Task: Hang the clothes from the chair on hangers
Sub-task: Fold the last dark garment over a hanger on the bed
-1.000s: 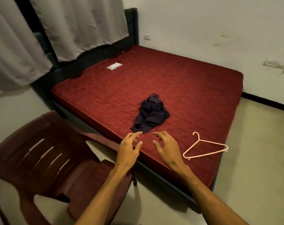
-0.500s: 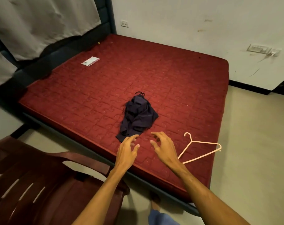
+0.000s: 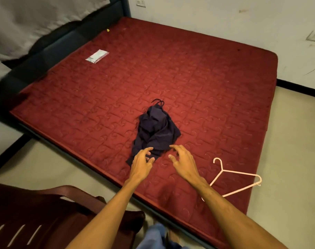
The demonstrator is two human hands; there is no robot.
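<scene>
A crumpled dark navy garment [image 3: 156, 130] with thin straps lies in a heap on the red mattress [image 3: 207, 78]. My left hand [image 3: 141, 162] reaches over its near edge with fingers spread, holding nothing. Just right of the heap, my right hand [image 3: 182, 161] hovers with loosely curved fingers, also holding nothing. A pale pink hanger [image 3: 237, 177] lies flat on the mattress near its front right corner, partly behind my right forearm. The brown plastic chair [image 3: 45, 212] stands at bottom left with nothing on the part I can see.
A small white packet [image 3: 97, 56] lies on the far left of the mattress. Grey curtains [image 3: 36, 20] hang behind the dark headboard [image 3: 63, 45]. Beige floor surrounds the bed on the right and front. A white wall runs along the far side.
I have moved closer to the bed and both hands have advanced to the near edge of the dark garment. The chair has slid further down and left in view.
</scene>
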